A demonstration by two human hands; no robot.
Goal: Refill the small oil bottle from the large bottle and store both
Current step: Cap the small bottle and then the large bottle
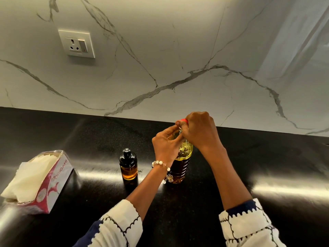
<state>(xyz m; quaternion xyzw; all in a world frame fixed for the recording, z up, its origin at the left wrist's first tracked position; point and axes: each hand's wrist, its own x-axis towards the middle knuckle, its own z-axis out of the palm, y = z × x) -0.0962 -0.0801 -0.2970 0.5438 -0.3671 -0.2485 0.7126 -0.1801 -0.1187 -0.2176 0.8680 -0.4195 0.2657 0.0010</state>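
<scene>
While the tall clear ribbed plastic bottle of yellow oil stands upright on the glossy black stone countertop, both hands work at its top. The right hand is curled over the red screw cap, gripping it from above. The left hand, wearing a pearl bead bracelet at the wrist, wraps its fingers round the bottle's shoulder just under the cap. Just beside the large bottle, to its left and not touching it, stands the small round glass oil bottle with a black pump top, upright and roughly half full of amber oil. Well apart at the left edge lies an opened pink-and-white pack of paper tissues, printed "ORIGAMI". A white wall socket with switch sits on the veined white marble backsplash.
</scene>
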